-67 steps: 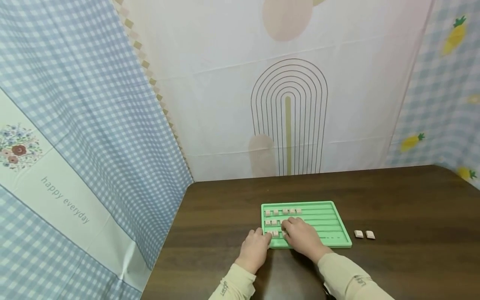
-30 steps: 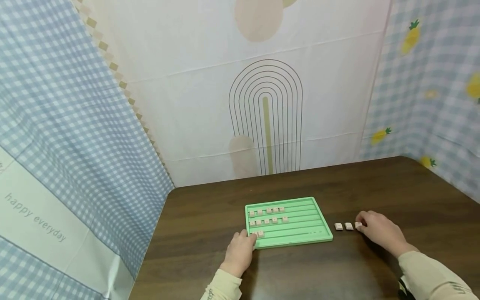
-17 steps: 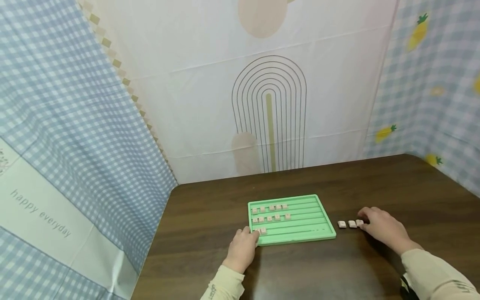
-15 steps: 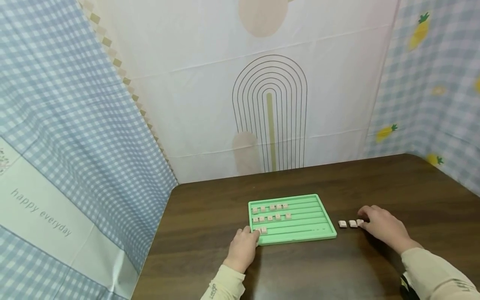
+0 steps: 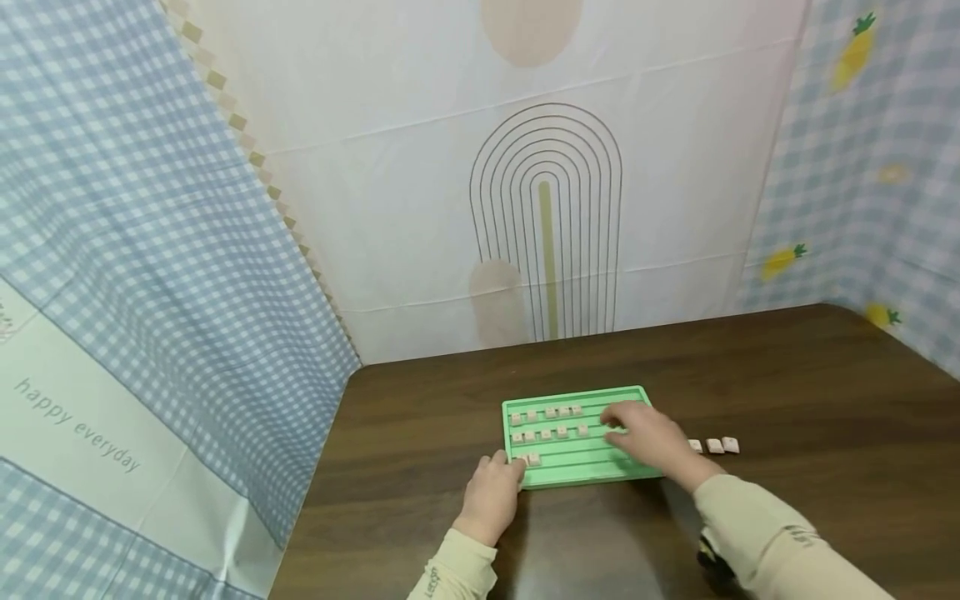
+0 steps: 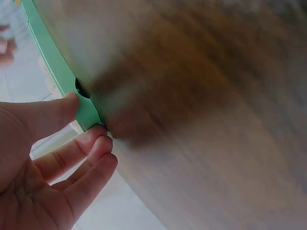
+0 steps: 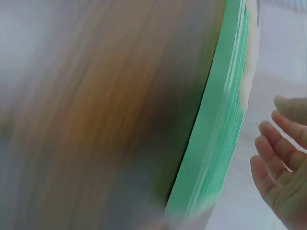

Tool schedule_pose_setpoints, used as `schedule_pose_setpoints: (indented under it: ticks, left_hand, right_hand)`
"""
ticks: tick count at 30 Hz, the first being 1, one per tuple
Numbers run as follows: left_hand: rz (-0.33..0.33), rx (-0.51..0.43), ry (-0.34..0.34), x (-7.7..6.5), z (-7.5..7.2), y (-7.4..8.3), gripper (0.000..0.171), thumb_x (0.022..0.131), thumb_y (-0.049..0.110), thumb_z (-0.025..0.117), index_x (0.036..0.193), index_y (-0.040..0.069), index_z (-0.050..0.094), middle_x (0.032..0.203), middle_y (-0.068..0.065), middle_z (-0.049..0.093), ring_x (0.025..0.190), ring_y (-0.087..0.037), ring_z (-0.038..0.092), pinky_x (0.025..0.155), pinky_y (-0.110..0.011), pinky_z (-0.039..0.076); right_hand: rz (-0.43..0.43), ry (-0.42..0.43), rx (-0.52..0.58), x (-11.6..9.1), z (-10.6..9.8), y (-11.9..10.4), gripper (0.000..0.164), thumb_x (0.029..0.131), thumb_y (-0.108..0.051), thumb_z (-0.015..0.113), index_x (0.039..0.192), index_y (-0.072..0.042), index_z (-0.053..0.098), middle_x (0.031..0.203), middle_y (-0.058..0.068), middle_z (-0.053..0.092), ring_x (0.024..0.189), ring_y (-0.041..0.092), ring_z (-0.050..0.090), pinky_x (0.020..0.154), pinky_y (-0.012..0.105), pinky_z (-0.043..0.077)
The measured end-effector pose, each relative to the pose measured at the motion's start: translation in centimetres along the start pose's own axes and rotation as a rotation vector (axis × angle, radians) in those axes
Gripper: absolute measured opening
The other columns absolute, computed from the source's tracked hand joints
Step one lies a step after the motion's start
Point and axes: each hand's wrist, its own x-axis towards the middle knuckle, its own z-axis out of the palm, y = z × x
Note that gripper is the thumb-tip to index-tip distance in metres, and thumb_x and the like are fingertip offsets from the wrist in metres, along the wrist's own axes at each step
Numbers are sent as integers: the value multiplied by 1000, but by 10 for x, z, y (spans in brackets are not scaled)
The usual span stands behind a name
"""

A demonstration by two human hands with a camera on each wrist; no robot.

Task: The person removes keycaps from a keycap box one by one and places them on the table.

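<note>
A green ridged tray (image 5: 577, 477) lies on the table, carrying rows of small white keycaps (image 5: 562, 432). My left hand (image 5: 491, 496) holds the tray's near left corner; in the left wrist view the thumb presses the front wall and the fingertips bend against the corner. Close beside that hand, the lowest row has two keycaps (image 5: 534, 459). Above the tray's right part is my right hand (image 5: 652, 437), its fingers loosely spread and empty in the right wrist view. Three loose keycaps (image 5: 715, 446) sit on the table right of the tray, the leftmost partly behind the right wrist.
The dark wooden table (image 5: 420, 450) extends around the tray, its far edge meeting a pale patterned cloth (image 5: 420, 250). A blue checked curtain (image 5: 187, 208) hangs along the left side. Another checked cloth (image 5: 855, 208) with pineapples is on the right.
My right hand has gone from the tray to the table on the right, left a third keycap there, and come back over the tray. My left hand stays at the corner.
</note>
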Motion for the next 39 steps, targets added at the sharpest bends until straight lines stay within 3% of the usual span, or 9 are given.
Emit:
schedule_pose_setpoints:
  ticks: [7,18,26,31,35,39]
  left_hand:
    - [-1,0,-28,5,1,8,4,79,11,68,83,11,66,80,-10,60,68,-24,54,48,-29,52]
    - [13,40,-2,7,4,14,3,79,13,68,82,12,67,78,-10,61,65,-23,52,47,-30,52]
    - [24,52,7,8,3,13,5,79,14,68,83,12,67,79,-10,61,65,-23,53,46,-30,52]
    - [13,37,-12,3,5,7,7,78,13,68,84,12,66,79,-10,61,64,-23,52,48,-30,51]
    - [2,42,-9,0,6,2,8,77,12,70,83,11,65,77,-10,60,63,-23,51,48,-30,52]
    - [4,31,-16,1,5,-2,10,76,13,70,85,11,65,78,-11,60,65,-23,52,48,-30,52]
  right_hand:
    - [-111,-37,-29,15,40,-49,19,79,-16,67,97,-9,66,100,8,67,94,24,59,75,44,52]
    - [-216,15,-160,18,65,-56,4,81,-13,63,83,-10,62,80,3,60,73,19,56,58,37,50]
    - [-200,34,-172,18,68,-58,5,82,-13,62,83,-8,61,80,3,60,74,20,56,58,37,50]
    - [-231,132,-212,13,66,-60,5,82,-13,62,85,-9,63,83,3,63,78,20,57,64,37,53]
    - [-197,185,-168,11,49,-49,5,80,-12,64,84,-9,63,82,3,63,77,19,58,62,36,54]
    - [-113,197,-132,2,16,-17,12,79,-12,66,90,-8,63,89,8,66,83,23,59,61,39,54]
